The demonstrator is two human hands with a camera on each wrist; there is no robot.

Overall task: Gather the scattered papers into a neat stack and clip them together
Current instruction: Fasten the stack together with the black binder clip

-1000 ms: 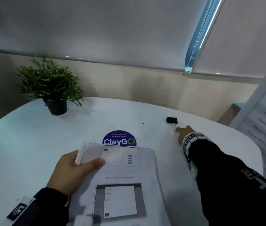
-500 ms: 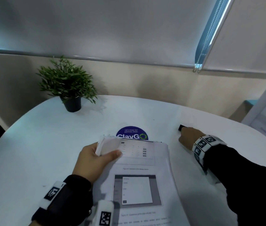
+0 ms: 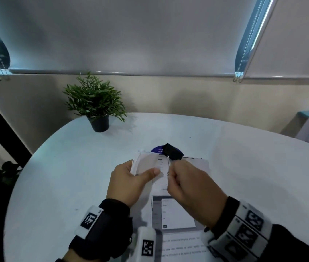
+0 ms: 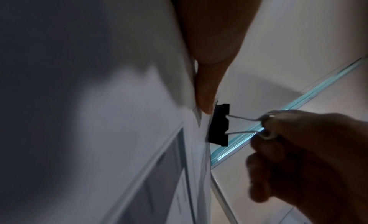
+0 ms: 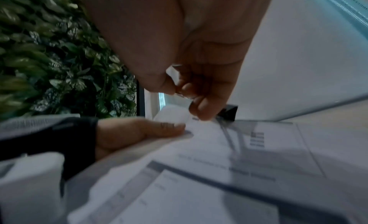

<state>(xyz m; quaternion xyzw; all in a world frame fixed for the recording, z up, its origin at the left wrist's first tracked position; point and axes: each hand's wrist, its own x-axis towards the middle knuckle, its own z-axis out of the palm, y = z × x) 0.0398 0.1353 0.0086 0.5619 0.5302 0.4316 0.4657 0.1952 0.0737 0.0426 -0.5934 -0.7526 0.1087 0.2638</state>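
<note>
A stack of printed papers (image 3: 178, 214) lies in front of me on the white round table (image 3: 55, 176). My left hand (image 3: 131, 178) grips its upper left corner, thumb on top of the sheets (image 5: 199, 188). My right hand (image 3: 189, 188) pinches the wire handles of a black binder clip (image 3: 172, 152), whose body sits at the stack's top edge. In the left wrist view the binder clip (image 4: 219, 125) touches the paper edge (image 4: 199, 148) just below my left thumb. Whether the clip's mouth is over the sheets is unclear.
A small potted plant (image 3: 95, 103) stands at the table's far left. A blue round sticker (image 3: 158, 149) lies on the table behind the stack, partly covered by the clip. Window blinds and a wall rise behind the table.
My right hand picked the binder clip up from the table's far right and brought it left to the top edge of the stack. The left hand kept hold of the corner.
</note>
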